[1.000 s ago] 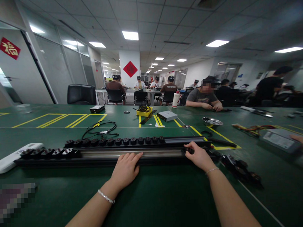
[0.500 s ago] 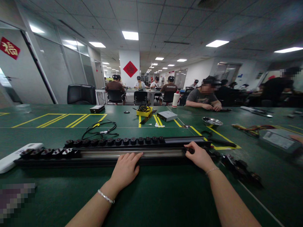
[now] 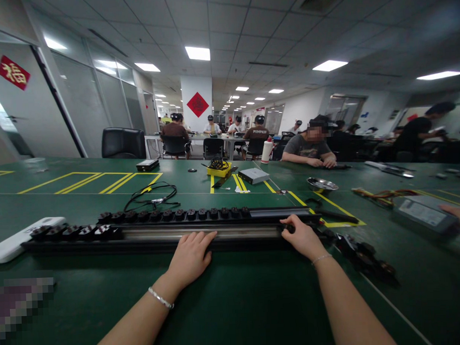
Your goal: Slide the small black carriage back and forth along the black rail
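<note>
Head view: across the green counter (image 3: 257, 302) lies a long black rail (image 3: 153, 245), its long axis running left to right beneath both sets of fingers. Plug-like black pieces (image 3: 71, 232) line its left end, apart from the left hand (image 3: 192, 255), whose loosely spread fingers rest on the rail, gripping nothing visible. Near its right end, the right hand (image 3: 302, 236) pinches a small black piece (image 3: 290, 229) between curled fingers.

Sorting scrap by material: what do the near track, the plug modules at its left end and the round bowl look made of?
Near track: black, painted metal or plastic, can't tell; its channel looks like bare metal, from the silvery sheen.
Plug modules: probably dark plastic bodies, with glinting metal pins.
Bowl: likely polished steel, given its bright reflections.
</note>
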Demonstrator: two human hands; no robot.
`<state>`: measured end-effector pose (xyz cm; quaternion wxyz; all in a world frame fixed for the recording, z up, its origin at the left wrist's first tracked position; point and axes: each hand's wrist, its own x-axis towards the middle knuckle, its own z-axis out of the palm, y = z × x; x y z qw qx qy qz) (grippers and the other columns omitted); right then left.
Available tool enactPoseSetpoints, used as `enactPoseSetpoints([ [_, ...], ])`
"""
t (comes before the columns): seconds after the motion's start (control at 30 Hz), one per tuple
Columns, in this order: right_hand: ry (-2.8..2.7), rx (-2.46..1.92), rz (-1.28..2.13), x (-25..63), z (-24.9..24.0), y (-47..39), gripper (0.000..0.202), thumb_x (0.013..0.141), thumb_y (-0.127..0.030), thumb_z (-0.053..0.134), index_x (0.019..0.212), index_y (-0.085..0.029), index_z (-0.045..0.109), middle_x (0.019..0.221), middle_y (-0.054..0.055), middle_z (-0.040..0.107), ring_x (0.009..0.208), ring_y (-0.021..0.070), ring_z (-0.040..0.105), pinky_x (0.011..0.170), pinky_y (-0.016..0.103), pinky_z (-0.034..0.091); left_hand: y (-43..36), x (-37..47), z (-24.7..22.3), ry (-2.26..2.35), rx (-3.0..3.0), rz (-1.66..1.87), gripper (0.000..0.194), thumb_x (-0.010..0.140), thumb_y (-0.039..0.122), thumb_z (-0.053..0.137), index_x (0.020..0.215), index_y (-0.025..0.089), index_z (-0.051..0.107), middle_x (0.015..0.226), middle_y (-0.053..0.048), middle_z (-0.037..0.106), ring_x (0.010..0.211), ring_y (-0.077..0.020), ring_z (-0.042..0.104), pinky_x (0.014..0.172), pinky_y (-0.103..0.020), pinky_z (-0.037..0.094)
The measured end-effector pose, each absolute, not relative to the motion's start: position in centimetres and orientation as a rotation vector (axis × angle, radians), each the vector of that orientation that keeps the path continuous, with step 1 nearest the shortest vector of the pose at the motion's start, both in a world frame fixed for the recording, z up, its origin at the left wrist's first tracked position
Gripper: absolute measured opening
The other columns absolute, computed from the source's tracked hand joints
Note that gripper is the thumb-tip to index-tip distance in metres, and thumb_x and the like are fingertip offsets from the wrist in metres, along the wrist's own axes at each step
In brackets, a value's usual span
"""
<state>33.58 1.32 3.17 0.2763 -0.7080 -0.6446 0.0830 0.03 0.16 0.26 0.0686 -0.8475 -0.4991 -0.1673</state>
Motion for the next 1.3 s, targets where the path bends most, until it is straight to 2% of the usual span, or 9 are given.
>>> enactPoseSetpoints([
  [0.43, -1.727, -1.909, 0.198, 33.76, 3.09, 1.4, 0.023, 0.071, -0.025, 0.052, 0.093, -0.025, 0.055, 0.106, 0.002, 0.066, 0.082, 0.0185, 0.064, 0.067, 0.025, 0.043, 0.16, 0.06, 0.33, -1.523, -2.556, -0.49, 0.052, 0.081, 0.027, 0.047, 0.132, 0.029, 0.039, 0.108, -0.003, 0.058, 0.099, -0.0197, 0.049, 0.086, -0.034, 0.032],
  [1.03, -1.698, -1.894, 0.189, 33.73, 3.17, 1.22, 0.021, 0.07, -0.022, 0.05, 0.09, -0.025, 0.054, 0.106, 0.002, 0.066, 0.081, 0.0185, 0.064, 0.069, 0.027, 0.043, 0.12, 0.17, 0.35, -1.547, -2.556, -0.485, 0.053, 0.08, 0.026, 0.047, 0.132, 0.029, 0.039, 0.109, -0.004, 0.058, 0.1, -0.02, 0.048, 0.087, -0.035, 0.032],
  [1.3, -1.719, -1.888, 0.167, 34.11, 3.03, 1.3, 0.02, 0.07, -0.024, 0.052, 0.09, -0.025, 0.055, 0.106, 0.002, 0.066, 0.091, 0.0221, 0.062, 0.075, 0.03, 0.043, 0.1, 0.16, 0.46, -1.545, -2.567, -0.483, 0.052, 0.081, 0.026, 0.045, 0.132, 0.029, 0.039, 0.108, -0.004, 0.058, 0.1, -0.0202, 0.049, 0.087, -0.035, 0.033],
])
